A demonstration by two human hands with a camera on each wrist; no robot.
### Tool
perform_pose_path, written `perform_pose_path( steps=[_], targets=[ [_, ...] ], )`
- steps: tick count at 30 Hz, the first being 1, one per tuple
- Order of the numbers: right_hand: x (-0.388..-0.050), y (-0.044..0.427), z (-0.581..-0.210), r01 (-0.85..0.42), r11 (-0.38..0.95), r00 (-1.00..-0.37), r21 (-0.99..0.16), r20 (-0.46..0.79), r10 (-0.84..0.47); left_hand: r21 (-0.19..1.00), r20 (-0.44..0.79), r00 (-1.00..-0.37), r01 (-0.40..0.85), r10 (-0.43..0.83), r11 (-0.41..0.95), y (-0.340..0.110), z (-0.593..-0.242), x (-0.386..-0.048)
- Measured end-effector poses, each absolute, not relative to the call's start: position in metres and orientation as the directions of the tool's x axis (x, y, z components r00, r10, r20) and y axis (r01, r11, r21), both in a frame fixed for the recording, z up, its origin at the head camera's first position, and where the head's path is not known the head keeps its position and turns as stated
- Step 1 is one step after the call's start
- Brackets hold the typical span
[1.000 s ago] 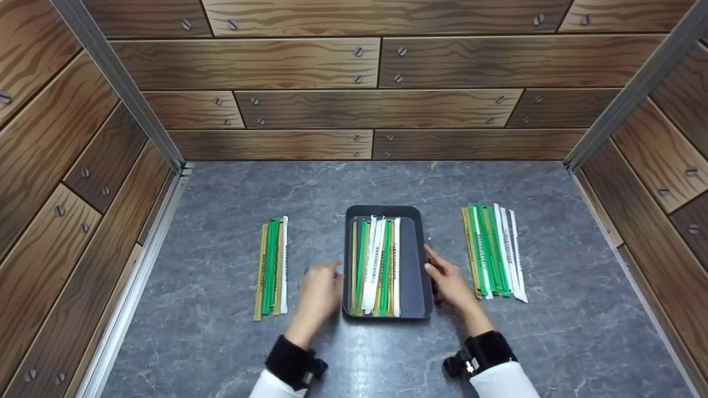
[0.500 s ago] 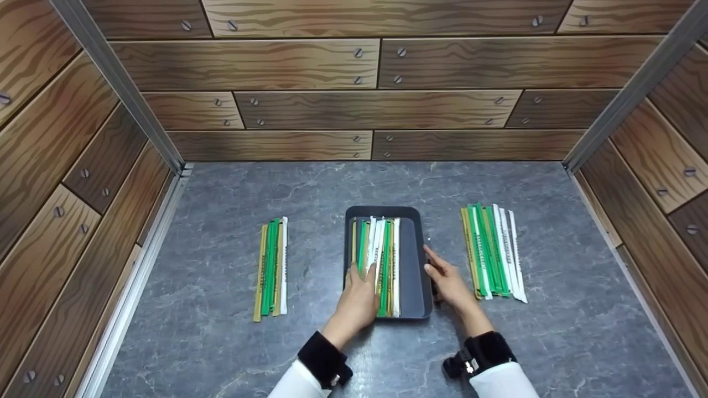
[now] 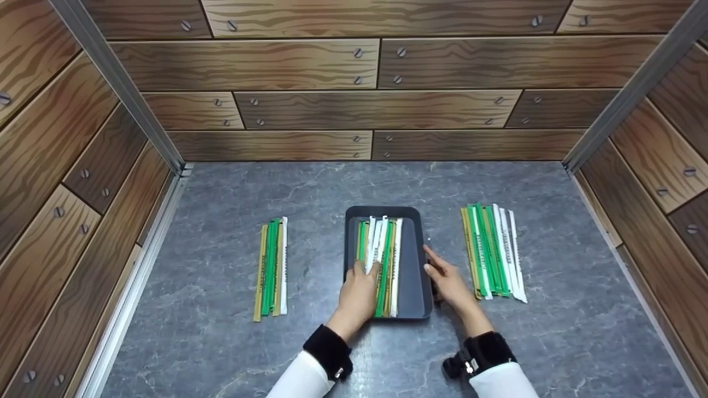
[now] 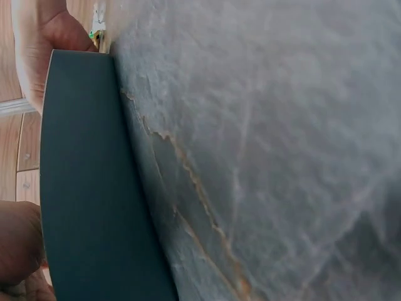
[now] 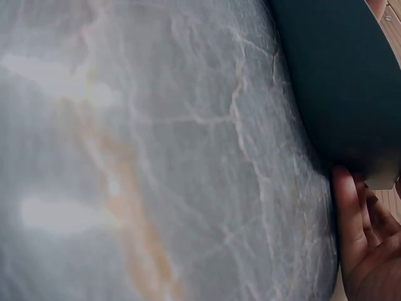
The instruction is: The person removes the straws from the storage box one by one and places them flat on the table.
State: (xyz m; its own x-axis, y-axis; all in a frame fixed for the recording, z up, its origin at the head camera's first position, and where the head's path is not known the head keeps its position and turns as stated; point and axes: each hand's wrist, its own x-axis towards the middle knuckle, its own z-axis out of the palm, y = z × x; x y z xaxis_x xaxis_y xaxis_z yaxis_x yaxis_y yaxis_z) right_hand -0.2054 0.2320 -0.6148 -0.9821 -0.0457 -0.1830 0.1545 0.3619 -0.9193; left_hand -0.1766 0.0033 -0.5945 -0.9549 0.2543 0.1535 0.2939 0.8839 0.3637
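Note:
A dark grey rectangular tray (image 3: 414,265) holds a row of long, thin wrapped sticks (image 3: 396,265) in gold, green and white with printed text, like paper-wrapped straws. My left hand (image 3: 358,296) reaches over the tray's front left part and pinches some of the sticks on the left side of the row, covering their near ends. My right hand (image 3: 452,287) holds the tray's right side from outside, some fingers hidden. In the left wrist view the tray's outer wall (image 4: 94,175) fills the left part. In the right wrist view my right fingers (image 5: 346,204) touch the tray's lower corner.
On the grey marbled tabletop (image 3: 221,354), a smaller bundle of similar sticks (image 3: 271,268) lies left of the tray. Another, more fanned bundle (image 3: 494,251) lies to its right. Wood-patterned panels (image 3: 310,110) with metal corner posts enclose the back and sides.
My left hand moved right from beside the tray onto the sticks, then its fingers drew together. The left sticks shifted slightly right, and a gold one there is now covered. My right hand stayed put.

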Motion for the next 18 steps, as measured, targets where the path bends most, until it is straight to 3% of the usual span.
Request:
perform_pose_path(
  steps=[8, 18],
  targets=[
    [-0.2044, 0.2314, -0.6137, 0.166, 0.328, -0.980, -0.930, -0.193, -0.051, 0.328, 0.266, -0.932, 0.330, 0.248, 0.885, 0.0014, -0.5978, -0.1785],
    [-0.2037, 0.2316, -0.6135, 0.174, 0.321, -0.977, -0.931, -0.204, -0.064, 0.371, 0.216, -0.950, 0.294, 0.226, 0.881, 0.0000, -0.5939, -0.1823]
  ],
)
